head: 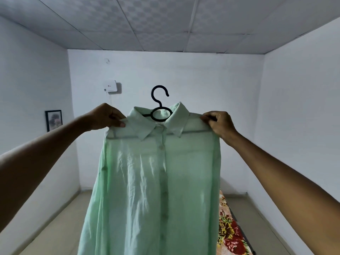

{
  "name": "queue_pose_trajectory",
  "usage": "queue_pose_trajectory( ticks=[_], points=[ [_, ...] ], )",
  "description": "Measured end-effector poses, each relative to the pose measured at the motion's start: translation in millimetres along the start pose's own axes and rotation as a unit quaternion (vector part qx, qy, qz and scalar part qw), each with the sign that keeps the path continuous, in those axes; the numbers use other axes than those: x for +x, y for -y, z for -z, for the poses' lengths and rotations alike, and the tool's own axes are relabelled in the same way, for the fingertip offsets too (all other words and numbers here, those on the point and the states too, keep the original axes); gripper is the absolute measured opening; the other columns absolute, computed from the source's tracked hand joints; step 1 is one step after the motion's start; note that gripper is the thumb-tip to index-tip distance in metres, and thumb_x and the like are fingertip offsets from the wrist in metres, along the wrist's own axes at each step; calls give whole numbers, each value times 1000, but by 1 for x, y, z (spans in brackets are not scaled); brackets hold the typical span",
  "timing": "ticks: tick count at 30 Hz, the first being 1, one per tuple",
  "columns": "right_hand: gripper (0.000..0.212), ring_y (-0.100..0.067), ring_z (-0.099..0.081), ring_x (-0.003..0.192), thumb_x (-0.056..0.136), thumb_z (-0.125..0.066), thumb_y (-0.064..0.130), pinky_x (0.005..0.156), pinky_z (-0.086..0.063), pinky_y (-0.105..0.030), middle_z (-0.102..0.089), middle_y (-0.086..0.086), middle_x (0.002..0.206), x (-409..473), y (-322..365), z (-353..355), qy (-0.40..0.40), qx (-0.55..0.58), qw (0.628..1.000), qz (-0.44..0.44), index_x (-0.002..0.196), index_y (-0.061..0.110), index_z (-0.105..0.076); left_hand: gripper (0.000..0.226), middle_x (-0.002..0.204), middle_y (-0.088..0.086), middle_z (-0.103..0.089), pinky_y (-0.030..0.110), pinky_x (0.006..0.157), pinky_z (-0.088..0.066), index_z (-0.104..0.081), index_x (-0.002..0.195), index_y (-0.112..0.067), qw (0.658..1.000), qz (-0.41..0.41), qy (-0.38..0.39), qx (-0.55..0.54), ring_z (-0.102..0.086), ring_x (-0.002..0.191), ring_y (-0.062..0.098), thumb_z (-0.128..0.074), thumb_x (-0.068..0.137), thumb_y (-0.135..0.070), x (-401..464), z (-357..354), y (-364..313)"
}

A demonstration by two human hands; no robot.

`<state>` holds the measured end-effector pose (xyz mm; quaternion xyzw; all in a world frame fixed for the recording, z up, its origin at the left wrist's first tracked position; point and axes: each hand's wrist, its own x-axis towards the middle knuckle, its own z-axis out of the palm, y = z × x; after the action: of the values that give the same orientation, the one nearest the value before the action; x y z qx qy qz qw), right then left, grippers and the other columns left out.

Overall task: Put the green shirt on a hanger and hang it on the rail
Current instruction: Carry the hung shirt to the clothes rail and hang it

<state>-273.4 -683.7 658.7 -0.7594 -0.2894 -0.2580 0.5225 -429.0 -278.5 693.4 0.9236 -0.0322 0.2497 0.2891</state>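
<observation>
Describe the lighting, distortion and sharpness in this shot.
Head view: soft, even light; the thin mint-green shirt is backlit enough that the black plastic hanger bar shows through; wide-angle bending curves the walls and stretches both forearms; overall slightly soft, no glare.

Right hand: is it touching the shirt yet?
Touching. The head view shows the right hand pinching the green shirt at its shoulder, fabric between thumb and fingers.

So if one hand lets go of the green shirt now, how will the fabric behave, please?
Probably floppy: the green shirt hangs in soft creases below the left hand and right hand. It seems light and thin, since the hanger bar shows through the cloth. The freed shoulder may slide off, because only the pinching grip visibly holds it there.
</observation>
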Motion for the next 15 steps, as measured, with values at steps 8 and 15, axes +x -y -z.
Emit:
queue_pose_trajectory(
  ticks=[8, 15],
  points=[
    [9, -5, -66, 83, 92, -76, 23, 81, -51, -20, -76, 6, 91, -8, 1, -6, 27, 56, 998, 7, 95, 16, -80, 7, 89, 11, -76, 31, 76, -52, -77, 93, -21, 997, -32, 15, 71, -61, 76, 9, -73, 93, -15, -36, 0, 0],
    [6, 3, -65, 82, 93, -74, 22, 81, -50, -19, -75, 6, 93, -27, 13, -18, 98, 97, 990, 44, 96, 18, -77, 10, 77, -4, -76, 11, 67, -52, -79, 88, -16, 995, 29, -84, 52, -64, 69, -3, -82, 82, -8, -104, 13, 4]
  ],
)
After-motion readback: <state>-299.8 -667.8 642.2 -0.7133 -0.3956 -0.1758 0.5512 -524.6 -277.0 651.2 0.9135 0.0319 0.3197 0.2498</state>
